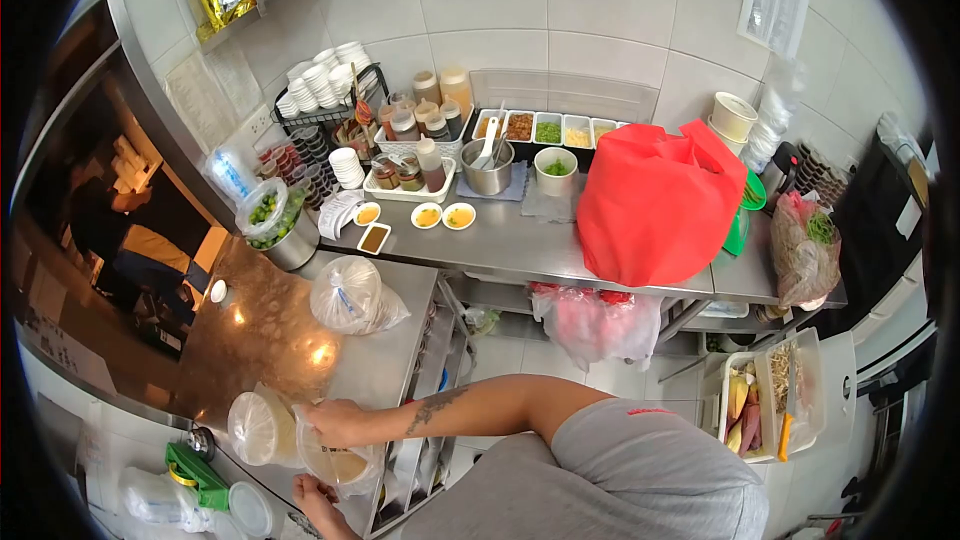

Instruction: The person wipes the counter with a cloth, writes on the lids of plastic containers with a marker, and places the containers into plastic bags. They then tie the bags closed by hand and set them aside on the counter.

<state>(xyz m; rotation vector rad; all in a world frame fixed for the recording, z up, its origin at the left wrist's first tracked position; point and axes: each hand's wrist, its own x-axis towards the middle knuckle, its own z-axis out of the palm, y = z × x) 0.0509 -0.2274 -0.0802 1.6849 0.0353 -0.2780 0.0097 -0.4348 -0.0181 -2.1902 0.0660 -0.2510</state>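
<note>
My right hand (335, 424) reaches left across the steel counter and is closed on the upper part of a clear plastic bag (343, 463). A round tub with pale brown contents shows through it. Close below, my left hand (318, 502) has its fingers bent near the bag's lower edge; whether it grips anything I cannot make out. Touching the bag on its far side is another clear bag (263, 427) with a round tub of yellowish contents. Farther up the counter sits a knotted, cloudy plastic bag (355, 295).
A large red bag (655, 205) stands on the back counter (520, 250), beside a steel pot (487, 172) and small bowls (427, 215). A pot of green limes (285, 235) sits at the corner. Through the opening at left, a person (150, 210) is visible.
</note>
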